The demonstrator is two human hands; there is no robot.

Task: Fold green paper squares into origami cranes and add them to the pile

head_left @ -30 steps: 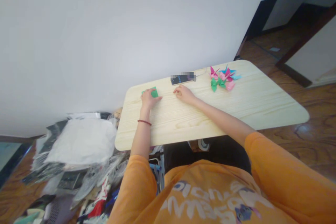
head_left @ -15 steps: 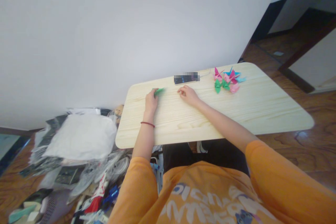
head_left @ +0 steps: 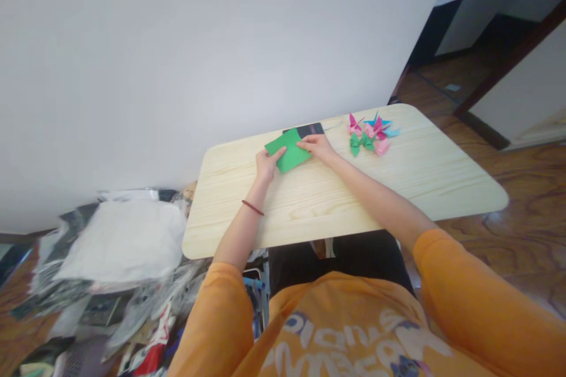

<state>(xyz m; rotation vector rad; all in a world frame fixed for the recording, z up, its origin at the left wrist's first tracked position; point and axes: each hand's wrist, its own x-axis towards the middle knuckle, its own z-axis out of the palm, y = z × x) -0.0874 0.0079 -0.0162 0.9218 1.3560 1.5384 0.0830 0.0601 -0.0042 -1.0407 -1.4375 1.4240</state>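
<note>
Paper (head_left: pixel 289 156) has moved rightward over the table (head_left: pixel 309 206), partly covering the phone (head_left: pixel 315 128). Left hand (head_left: pixel 265 165) and right hand (head_left: pixel 317 146) grasp its opposite sides with the fingers. It should handle as light, flexible and easily creased; edges suit a light pinch.

On my feed I see a dark phone (head_left: pixel 313 128) by the wall (head_left: pixel 212 41), a white bundle (head_left: pixel 126 241) and wooden floor (head_left: pixel 526 235).

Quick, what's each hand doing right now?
Left hand: closed, holding the green paper by its left side.
Right hand: closed, holding the same green paper by its right side.
</note>
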